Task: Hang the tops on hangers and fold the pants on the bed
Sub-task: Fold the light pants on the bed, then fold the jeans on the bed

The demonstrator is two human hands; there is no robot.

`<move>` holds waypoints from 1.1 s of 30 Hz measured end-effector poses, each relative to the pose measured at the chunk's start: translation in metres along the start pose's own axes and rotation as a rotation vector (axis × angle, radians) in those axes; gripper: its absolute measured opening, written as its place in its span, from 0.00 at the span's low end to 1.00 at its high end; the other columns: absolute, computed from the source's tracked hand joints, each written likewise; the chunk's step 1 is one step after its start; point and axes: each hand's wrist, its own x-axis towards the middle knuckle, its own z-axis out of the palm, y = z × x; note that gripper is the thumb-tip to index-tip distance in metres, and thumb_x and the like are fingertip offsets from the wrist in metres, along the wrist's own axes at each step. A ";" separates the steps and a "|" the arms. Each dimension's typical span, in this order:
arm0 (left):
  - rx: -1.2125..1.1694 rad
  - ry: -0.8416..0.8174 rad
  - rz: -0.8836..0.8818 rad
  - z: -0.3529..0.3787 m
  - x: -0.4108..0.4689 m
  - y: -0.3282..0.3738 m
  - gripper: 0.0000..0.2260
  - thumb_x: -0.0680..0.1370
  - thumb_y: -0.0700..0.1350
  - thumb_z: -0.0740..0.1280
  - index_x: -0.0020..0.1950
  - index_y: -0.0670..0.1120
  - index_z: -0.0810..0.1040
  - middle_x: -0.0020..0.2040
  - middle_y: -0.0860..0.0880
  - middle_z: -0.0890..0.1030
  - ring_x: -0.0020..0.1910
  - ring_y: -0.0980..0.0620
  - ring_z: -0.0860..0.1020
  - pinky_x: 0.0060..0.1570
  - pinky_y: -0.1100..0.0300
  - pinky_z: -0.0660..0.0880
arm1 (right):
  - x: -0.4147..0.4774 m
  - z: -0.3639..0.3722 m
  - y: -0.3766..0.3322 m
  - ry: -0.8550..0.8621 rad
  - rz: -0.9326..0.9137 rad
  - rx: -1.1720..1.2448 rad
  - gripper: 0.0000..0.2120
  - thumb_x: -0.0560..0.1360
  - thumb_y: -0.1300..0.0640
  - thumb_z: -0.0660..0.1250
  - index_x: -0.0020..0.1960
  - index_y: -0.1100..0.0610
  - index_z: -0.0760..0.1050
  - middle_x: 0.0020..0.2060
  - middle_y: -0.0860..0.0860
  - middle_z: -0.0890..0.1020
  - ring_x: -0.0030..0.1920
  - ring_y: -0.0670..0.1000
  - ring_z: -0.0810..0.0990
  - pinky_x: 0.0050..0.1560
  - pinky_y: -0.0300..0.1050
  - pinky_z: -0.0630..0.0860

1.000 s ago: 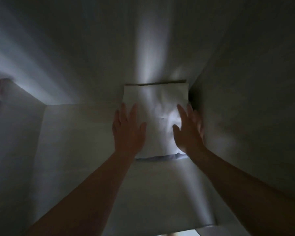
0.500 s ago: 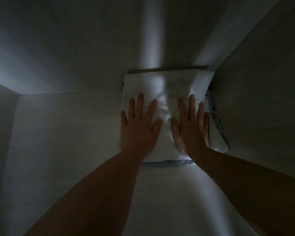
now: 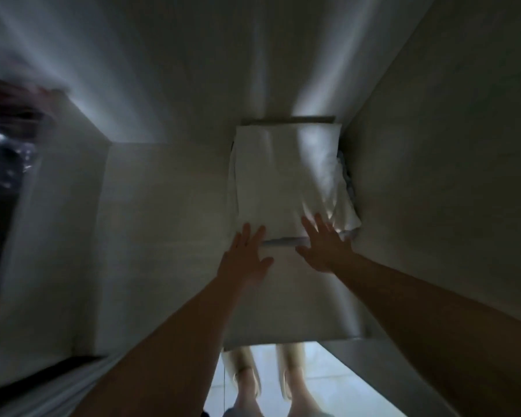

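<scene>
I see one folded white garment (image 3: 283, 182); the light is too dim to tell pants from top. It is folded to a flat rectangle with its long side running away from me, and the top face is smooth with faint creases. It lies on a pale shelf (image 3: 163, 221), pushed into the back right corner, far end at the back wall. The right edge is untidy: a loose flap (image 3: 345, 215) bulges out near the front corner. Under it a bluish folded piece (image 3: 283, 241) shows as a thin strip along the front edge, the rest hidden.
</scene>
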 end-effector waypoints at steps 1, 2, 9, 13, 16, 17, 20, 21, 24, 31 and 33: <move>-0.077 -0.073 -0.038 0.004 -0.016 -0.003 0.34 0.83 0.58 0.62 0.83 0.54 0.47 0.83 0.48 0.43 0.82 0.47 0.49 0.78 0.50 0.54 | -0.015 0.005 -0.001 -0.039 0.004 0.006 0.36 0.82 0.37 0.56 0.81 0.43 0.39 0.81 0.47 0.41 0.81 0.55 0.44 0.76 0.69 0.49; -0.108 -0.128 -0.069 0.007 -0.033 -0.005 0.33 0.83 0.59 0.61 0.83 0.53 0.48 0.84 0.48 0.45 0.82 0.47 0.50 0.78 0.50 0.53 | -0.031 0.010 -0.002 -0.072 0.009 0.005 0.36 0.82 0.37 0.55 0.82 0.43 0.40 0.82 0.47 0.42 0.81 0.56 0.45 0.76 0.69 0.48; -0.067 0.310 -0.053 0.014 -0.149 -0.009 0.29 0.82 0.63 0.57 0.81 0.58 0.57 0.83 0.51 0.55 0.82 0.46 0.50 0.78 0.45 0.53 | -0.131 0.025 -0.018 0.089 -0.127 -0.054 0.32 0.82 0.36 0.53 0.81 0.40 0.44 0.82 0.47 0.48 0.81 0.56 0.46 0.76 0.66 0.46; -0.153 0.447 -0.062 0.015 -0.199 -0.011 0.29 0.82 0.64 0.57 0.81 0.57 0.58 0.83 0.52 0.55 0.82 0.48 0.50 0.79 0.46 0.51 | -0.178 0.025 -0.030 0.158 -0.216 -0.045 0.32 0.81 0.36 0.53 0.80 0.39 0.44 0.82 0.46 0.49 0.81 0.55 0.46 0.76 0.64 0.46; -0.266 0.507 -0.080 0.022 -0.239 -0.010 0.29 0.82 0.64 0.57 0.81 0.58 0.58 0.83 0.52 0.55 0.82 0.47 0.48 0.79 0.45 0.50 | -0.212 0.025 -0.038 0.164 -0.287 0.026 0.32 0.81 0.36 0.54 0.81 0.39 0.45 0.82 0.45 0.50 0.81 0.54 0.46 0.77 0.62 0.46; -0.280 0.530 -0.080 0.026 -0.251 -0.009 0.29 0.82 0.63 0.58 0.81 0.58 0.58 0.82 0.52 0.55 0.82 0.47 0.49 0.79 0.45 0.50 | -0.222 0.026 -0.040 0.166 -0.316 0.056 0.32 0.81 0.36 0.54 0.81 0.39 0.45 0.82 0.45 0.51 0.81 0.54 0.47 0.77 0.62 0.47; -0.280 0.588 -0.114 0.037 -0.284 -0.002 0.28 0.82 0.62 0.58 0.81 0.58 0.58 0.82 0.51 0.57 0.81 0.45 0.50 0.78 0.44 0.52 | -0.250 0.030 -0.045 0.146 -0.453 0.118 0.31 0.82 0.38 0.56 0.81 0.41 0.49 0.81 0.47 0.56 0.80 0.54 0.52 0.77 0.58 0.51; -0.272 0.603 -0.138 0.040 -0.295 0.000 0.28 0.82 0.62 0.59 0.81 0.57 0.58 0.82 0.51 0.57 0.81 0.45 0.50 0.78 0.45 0.52 | -0.259 0.032 -0.045 0.140 -0.507 0.143 0.31 0.82 0.40 0.58 0.81 0.42 0.51 0.80 0.48 0.59 0.79 0.53 0.56 0.77 0.57 0.54; -0.264 0.678 -0.209 0.058 -0.334 0.012 0.27 0.82 0.60 0.60 0.80 0.56 0.60 0.82 0.50 0.59 0.81 0.45 0.51 0.78 0.46 0.52 | -0.286 0.040 -0.041 0.086 -0.657 0.222 0.30 0.81 0.42 0.61 0.80 0.44 0.56 0.77 0.49 0.66 0.75 0.52 0.65 0.74 0.52 0.62; -0.245 0.978 -0.268 0.125 -0.427 0.038 0.19 0.81 0.51 0.66 0.72 0.53 0.75 0.74 0.52 0.72 0.78 0.48 0.61 0.75 0.45 0.61 | -0.334 0.072 -0.034 -0.106 -0.899 0.330 0.25 0.81 0.45 0.63 0.77 0.44 0.64 0.71 0.45 0.72 0.68 0.45 0.71 0.64 0.40 0.68; -0.257 1.070 -0.307 0.150 -0.451 0.042 0.17 0.79 0.48 0.67 0.68 0.51 0.78 0.71 0.51 0.75 0.76 0.46 0.64 0.73 0.44 0.65 | -0.347 0.086 -0.034 -0.141 -0.973 0.339 0.22 0.81 0.46 0.63 0.75 0.42 0.66 0.66 0.37 0.74 0.65 0.38 0.71 0.59 0.29 0.66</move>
